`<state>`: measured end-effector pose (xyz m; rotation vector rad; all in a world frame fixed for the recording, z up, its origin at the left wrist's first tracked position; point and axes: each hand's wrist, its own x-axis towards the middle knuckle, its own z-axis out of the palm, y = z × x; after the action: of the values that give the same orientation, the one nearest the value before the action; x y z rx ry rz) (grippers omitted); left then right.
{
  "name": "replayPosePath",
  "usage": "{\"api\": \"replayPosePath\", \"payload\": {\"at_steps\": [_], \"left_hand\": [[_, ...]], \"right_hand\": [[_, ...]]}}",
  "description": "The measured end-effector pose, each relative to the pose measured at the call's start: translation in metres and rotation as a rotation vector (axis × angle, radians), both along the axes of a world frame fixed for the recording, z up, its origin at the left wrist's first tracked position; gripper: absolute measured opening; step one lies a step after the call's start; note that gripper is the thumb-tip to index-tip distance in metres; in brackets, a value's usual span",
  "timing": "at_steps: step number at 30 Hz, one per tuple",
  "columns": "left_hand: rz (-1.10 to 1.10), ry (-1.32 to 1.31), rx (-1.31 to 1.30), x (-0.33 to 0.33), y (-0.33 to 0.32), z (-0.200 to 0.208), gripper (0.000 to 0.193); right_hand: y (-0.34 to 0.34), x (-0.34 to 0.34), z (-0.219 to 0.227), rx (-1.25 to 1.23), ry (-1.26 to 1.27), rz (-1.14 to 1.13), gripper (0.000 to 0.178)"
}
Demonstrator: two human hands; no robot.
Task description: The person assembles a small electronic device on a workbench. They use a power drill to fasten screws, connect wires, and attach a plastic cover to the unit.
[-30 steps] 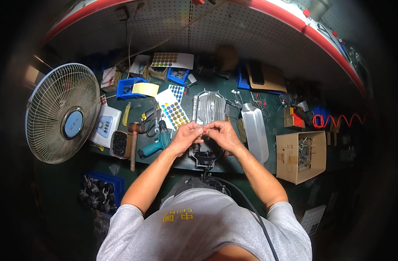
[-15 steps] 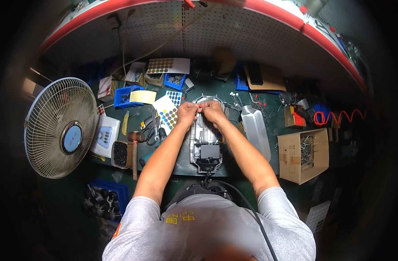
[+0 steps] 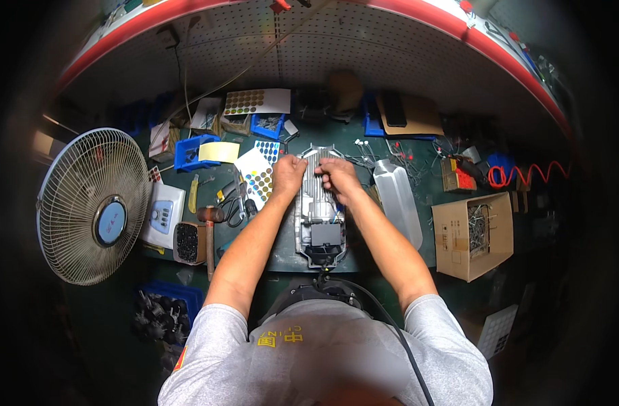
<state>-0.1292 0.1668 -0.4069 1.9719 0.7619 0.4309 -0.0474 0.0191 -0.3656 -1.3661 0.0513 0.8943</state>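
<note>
A long silvery metal housing [image 3: 317, 193] with ribs along its far half lies on the green bench in front of me. Near its close end sits a dark square box [image 3: 326, 235], and a black cable leaves that end. My left hand [image 3: 289, 174] is closed at the housing's far left side, thumb against the curled fingers. Over the ribs, a little to the right, my right hand [image 3: 338, 179] has its fingers bent into a pinch. Whatever either hand holds is too small or hidden to make out.
A silvery metal cover [image 3: 396, 203] lies right of the housing. Farther right stands a cardboard box [image 3: 451, 237] of metal parts. On the left are sticker sheets [image 3: 253, 169], a mallet [image 3: 210, 230], a white control box [image 3: 164, 211] and a large fan [image 3: 96, 210]. Blue bins [image 3: 191, 154] line the back.
My hands have moved apart, the right one shifting right and slightly nearer. A small red thing seen between the fingertips earlier no longer shows. The housing stays in place.
</note>
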Motion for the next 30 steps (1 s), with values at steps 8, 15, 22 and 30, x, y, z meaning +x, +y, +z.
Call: {"api": "replayPosePath", "payload": {"at_steps": [8, 15, 22, 30], "left_hand": [[-0.002, 0.121, 0.320, 0.000, -0.008, 0.048, 0.031], [-0.448, -0.212, 0.226, -0.053, -0.083, 0.101, 0.021], [-0.285, -0.374, -0.388, -0.068, -0.106, 0.062, 0.018], [-0.106, -0.270, -1.186, -0.075, -0.115, 0.083, 0.018]], "right_hand": [[-0.049, -0.012, 0.030, 0.388, 0.341, -0.105, 0.070], [-0.073, -0.026, 0.032, 0.426, 0.303, -0.071, 0.072], [-0.089, -0.049, 0.050, 0.482, 0.218, -0.070, 0.053], [-0.109, -0.075, 0.055, 0.126, -0.388, -0.004, 0.025]]}}
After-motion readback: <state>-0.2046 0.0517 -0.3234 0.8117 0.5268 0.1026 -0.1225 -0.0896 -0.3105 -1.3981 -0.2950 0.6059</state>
